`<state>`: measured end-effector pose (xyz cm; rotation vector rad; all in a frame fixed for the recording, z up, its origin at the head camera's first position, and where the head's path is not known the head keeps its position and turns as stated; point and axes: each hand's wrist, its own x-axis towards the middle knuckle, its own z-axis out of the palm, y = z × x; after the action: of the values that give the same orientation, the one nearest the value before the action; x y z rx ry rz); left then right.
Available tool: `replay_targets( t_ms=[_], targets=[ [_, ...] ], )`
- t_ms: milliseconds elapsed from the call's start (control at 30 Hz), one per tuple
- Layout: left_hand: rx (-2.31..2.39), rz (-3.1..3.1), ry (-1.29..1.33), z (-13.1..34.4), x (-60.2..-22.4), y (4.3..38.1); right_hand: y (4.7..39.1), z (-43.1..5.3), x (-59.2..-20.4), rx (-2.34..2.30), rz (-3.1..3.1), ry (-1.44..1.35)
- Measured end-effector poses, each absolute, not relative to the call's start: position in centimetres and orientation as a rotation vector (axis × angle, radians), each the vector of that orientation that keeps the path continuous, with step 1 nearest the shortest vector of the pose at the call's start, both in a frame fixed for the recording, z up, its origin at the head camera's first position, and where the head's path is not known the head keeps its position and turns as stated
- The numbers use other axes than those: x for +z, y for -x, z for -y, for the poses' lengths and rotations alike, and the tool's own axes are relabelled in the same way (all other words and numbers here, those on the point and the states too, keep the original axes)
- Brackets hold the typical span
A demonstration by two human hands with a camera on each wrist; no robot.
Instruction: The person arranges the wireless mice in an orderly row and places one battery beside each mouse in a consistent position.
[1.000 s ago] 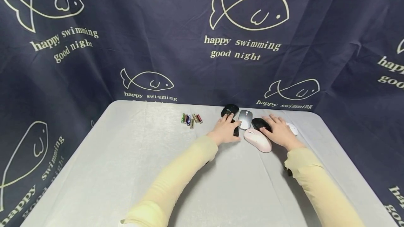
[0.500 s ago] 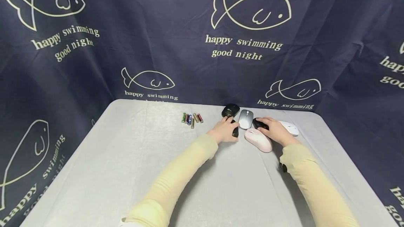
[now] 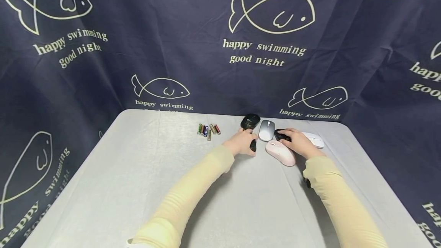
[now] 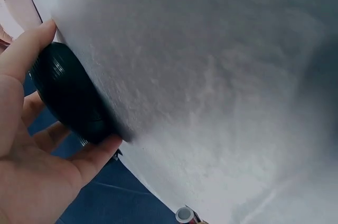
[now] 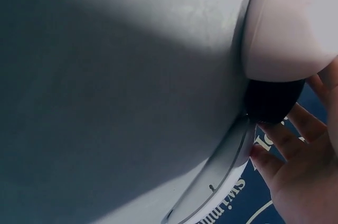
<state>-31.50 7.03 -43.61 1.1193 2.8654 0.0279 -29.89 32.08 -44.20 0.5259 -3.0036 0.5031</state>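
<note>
Nearest us on the counter (image 3: 220,209) lies the pink mouse (image 3: 280,153); we could knock it by sweeping sideways. Our left hand (image 3: 240,142) has its grip clamped around the left black mouse (image 4: 68,92), dark, rounded, ribbed at one end; a loose pinch might drop it. Slightly farther, our right hand (image 3: 299,142) touches the right black mouse (image 5: 272,100); whether clamped, we cannot tell.

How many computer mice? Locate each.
6: rear black mouse; grey mouse alongside; second black mouse in left hand; third black mouse under right hand; pink mouse nearest; white mouse rightmost. Others possibly hidden.
</note>
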Motion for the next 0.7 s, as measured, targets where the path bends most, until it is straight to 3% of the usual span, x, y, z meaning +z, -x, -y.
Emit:
replay_targets(
  t_ms=[700],
  targets=[
    [0.119,-2.833,-1.191,-2.6,-42.0,29.4,29.6,-31.8,-43.9,0.493,3.023,-0.507]
  ],
)
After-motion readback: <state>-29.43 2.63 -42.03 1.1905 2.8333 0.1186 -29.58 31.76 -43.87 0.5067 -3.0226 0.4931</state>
